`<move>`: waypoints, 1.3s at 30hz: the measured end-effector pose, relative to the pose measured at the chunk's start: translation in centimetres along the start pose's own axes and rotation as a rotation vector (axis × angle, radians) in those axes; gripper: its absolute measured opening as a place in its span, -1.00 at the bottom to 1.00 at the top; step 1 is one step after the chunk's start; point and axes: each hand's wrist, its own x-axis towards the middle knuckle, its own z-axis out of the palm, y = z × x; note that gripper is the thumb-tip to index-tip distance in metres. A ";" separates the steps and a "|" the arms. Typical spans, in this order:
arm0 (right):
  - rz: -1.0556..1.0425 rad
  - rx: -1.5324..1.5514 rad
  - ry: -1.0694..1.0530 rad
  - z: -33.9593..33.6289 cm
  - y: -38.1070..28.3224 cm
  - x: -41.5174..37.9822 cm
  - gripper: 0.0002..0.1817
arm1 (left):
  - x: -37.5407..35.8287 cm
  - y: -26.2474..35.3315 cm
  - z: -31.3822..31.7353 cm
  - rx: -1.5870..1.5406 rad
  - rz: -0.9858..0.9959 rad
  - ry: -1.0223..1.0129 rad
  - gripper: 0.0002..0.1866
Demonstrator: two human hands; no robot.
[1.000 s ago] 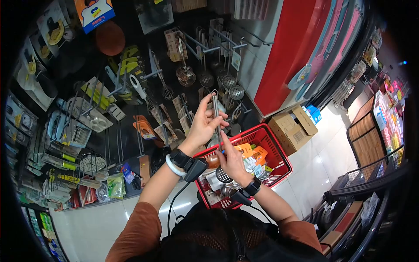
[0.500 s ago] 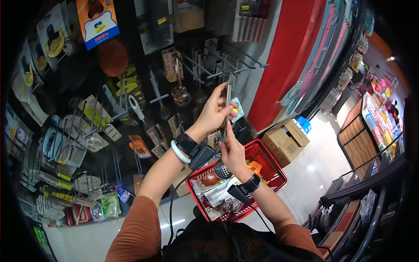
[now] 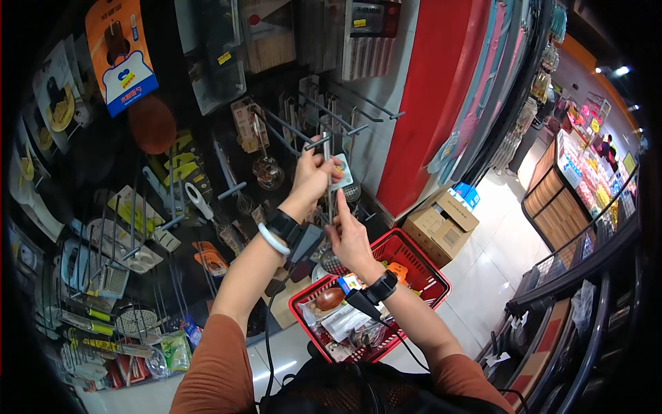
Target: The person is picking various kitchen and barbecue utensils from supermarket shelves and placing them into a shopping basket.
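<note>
A long metal slotted ladle hangs upright between my hands, its perforated bowl (image 3: pixel 331 261) low over the basket's edge. My left hand (image 3: pixel 312 181) is closed around the upper part of its handle, right by the hook ends of the rack. A small pale tag (image 3: pixel 341 172) with a yellow sticker shows beside those fingers. Lower down, my right hand (image 3: pixel 353 241) grips the handle, index finger stretched upward along it and thumb on the near side. Its other fingers are partly hidden.
Metal hooks (image 3: pixel 358 130) jut out around the hands, with packaged utensils on the rack. A red shopping basket (image 3: pixel 441 286) holding several kitchen items stands below. Behind it are a cardboard box (image 3: pixel 441 228) and a red pillar (image 3: pixel 424 103).
Both hands and the slotted ladle have shifted left in view, and the handle's top now overlaps the rack hooks. The ladle's bowl has moved left from over the basket's contents to its edge.
</note>
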 end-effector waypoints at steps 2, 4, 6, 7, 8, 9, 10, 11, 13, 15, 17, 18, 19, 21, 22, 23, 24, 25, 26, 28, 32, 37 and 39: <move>0.041 0.005 -0.027 -0.3 0.1 -0.4 -0.13 | 1.0 -0.2 -0.9 0.011 0.003 0.002 -0.49; 0.124 0.003 -0.105 -1.4 0.3 -2.1 -0.09 | 2.3 -1.1 -1.4 0.067 -0.002 0.085 -0.49; 0.196 0.016 -0.140 -2.2 1.8 -4.6 -0.13 | 3.5 -2.0 -2.2 0.103 0.061 0.087 -0.45; 0.209 -0.021 -0.134 -2.4 2.9 -6.1 -0.14 | 4.1 -2.0 -2.4 0.105 0.057 0.095 -0.45; 0.229 -0.059 -0.130 -2.7 4.1 -7.7 -0.15 | 4.8 -2.0 -2.5 0.108 0.046 0.101 -0.45; 0.317 -0.095 -0.175 -3.3 5.0 -9.1 -0.19 | 5.7 -2.7 -2.8 0.048 0.081 0.130 -0.53; 0.268 -0.092 -0.127 -4.0 6.0 -10.7 -0.27 | 6.6 -3.8 -3.1 -0.010 0.105 0.159 -0.61; 0.323 -0.177 -0.149 -4.4 8.1 -12.9 -0.32 | 6.8 -3.8 -3.4 0.097 0.084 0.158 -0.65; 0.479 -0.262 -0.202 -4.9 10.9 -17.1 -0.44 | 9.9 -7.2 -6.1 0.163 0.181 0.183 -0.75; 0.679 -0.258 -0.241 -6.1 12.4 -21.0 -0.53 | 8.4 -5.8 -5.5 0.228 0.168 0.192 -0.71; 0.899 -0.213 -0.285 -6.3 13.4 -24.0 -0.54 | 8.9 -6.4 -6.2 0.230 0.206 0.164 -0.63; 0.911 -0.322 -0.325 -5.6 14.8 -26.1 -0.52 | 7.8 -6.0 -6.1 0.217 0.205 0.163 -0.59; 1.012 -0.275 -0.354 -5.8 14.5 -26.6 -0.53 | 7.1 -6.4 -5.8 0.230 0.195 0.199 -0.55; 1.119 -0.209 -0.388 -4.9 14.2 -27.4 -0.52 | 4.0 -6.1 -5.5 0.349 0.148 0.267 -0.48; 1.265 -0.249 -0.294 -4.0 14.6 -28.1 -0.53 | 2.7 -7.0 -5.8 0.347 0.157 0.293 -0.48; 1.407 -0.291 -0.195 -3.1 15.1 -28.7 -0.54 | 1.4 -7.8 -6.1 0.381 0.169 0.318 -0.49; 1.414 -0.281 -0.190 -2.2 15.9 -29.5 -0.54 | -1.0 -8.0 -5.6 0.386 0.190 0.303 -0.48; 1.525 -0.069 -0.097 -1.4 16.7 -30.6 -0.57 | -3.4 -7.9 -4.8 0.358 0.163 0.301 -0.48; 1.621 0.147 -0.001 -0.9 17.0 -31.2 -0.59 | -5.1 -8.3 -4.7 0.376 0.166 0.272 -0.47; 1.623 0.102 0.075 -1.1 15.8 -30.6 -0.66 | -9.1 -8.5 -3.5 0.412 0.069 0.213 -0.47; 1.722 0.280 -0.036 -0.5 17.4 -32.3 -0.71 | -14.8 -10.1 -1.7 0.360 -0.068 0.081 -0.51; 1.227 0.391 0.234 -2.2 12.3 -28.4 -0.79 | -19.4 -11.4 1.0 0.382 -0.177 -0.245 -0.63; 1.037 0.425 0.216 -4.2 9.1 -24.6 -0.79 | -19.5 -11.9 2.0 0.402 -0.219 -0.326 -0.67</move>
